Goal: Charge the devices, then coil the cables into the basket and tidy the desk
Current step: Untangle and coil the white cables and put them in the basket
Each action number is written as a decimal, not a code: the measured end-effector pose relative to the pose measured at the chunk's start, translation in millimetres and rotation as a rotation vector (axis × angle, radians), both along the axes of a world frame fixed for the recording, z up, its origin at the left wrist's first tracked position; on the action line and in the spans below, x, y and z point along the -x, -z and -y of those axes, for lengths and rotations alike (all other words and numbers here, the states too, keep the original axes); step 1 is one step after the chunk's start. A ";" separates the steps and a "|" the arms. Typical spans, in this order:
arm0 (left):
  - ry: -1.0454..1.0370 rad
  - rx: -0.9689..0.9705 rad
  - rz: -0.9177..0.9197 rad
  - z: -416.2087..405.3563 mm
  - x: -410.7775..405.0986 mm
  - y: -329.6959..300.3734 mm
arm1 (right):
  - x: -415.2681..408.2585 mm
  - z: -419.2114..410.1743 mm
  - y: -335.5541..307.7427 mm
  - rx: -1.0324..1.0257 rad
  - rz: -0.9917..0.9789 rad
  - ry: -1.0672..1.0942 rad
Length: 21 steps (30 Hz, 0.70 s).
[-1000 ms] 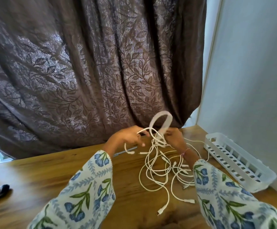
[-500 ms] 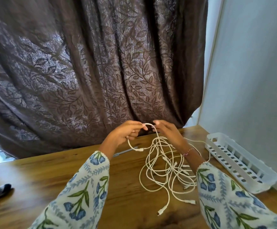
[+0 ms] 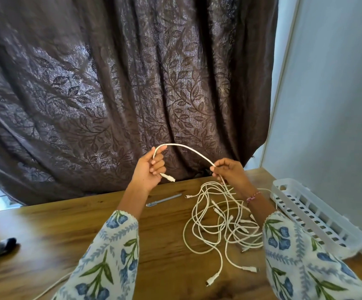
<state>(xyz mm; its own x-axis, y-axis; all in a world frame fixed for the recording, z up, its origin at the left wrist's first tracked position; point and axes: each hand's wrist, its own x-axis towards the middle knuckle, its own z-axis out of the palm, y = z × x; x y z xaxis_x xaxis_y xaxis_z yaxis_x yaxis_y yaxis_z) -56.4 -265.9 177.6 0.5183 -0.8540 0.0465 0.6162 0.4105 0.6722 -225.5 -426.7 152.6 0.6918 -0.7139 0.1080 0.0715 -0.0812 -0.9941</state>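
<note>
While both hands were raised above the wooden desk (image 3: 72, 226), a white cable (image 3: 188, 149) arched between them.
The left hand (image 3: 148, 169) gripped its plug end, the right hand (image 3: 229, 172) pinched it above the cable tangle (image 3: 219, 224); the white slotted basket (image 3: 318, 219) sat along the right edge by the wall, bare wood lay left.

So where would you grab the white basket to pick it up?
Grip the white basket by its long near rim, coming from above on the desk side. That top edge is open and free, while its far side sits close against the wall, and the tangled cables lie apart from it.
</note>
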 end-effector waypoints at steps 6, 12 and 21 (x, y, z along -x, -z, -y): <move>-0.184 -0.270 0.189 -2.6 -6.1 6.0 | 8.8 -5.5 -5.6 0.154 -0.469 -0.232; -0.173 -0.474 0.547 11.3 18.9 15.6 | -1.8 -28.4 -42.2 0.647 -0.493 -0.378; 0.098 -0.317 0.427 21.9 56.0 8.0 | -15.0 -29.2 -59.5 0.619 -0.209 -0.310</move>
<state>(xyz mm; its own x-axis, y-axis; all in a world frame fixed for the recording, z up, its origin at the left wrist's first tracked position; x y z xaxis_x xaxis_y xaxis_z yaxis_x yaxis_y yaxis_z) -112.4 -287.8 169.6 0.4266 -0.9039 -0.0321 0.2863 0.1013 0.9528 -210.5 -397.5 212.1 0.9030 -0.3325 0.2722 -0.0043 -0.6404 -0.7680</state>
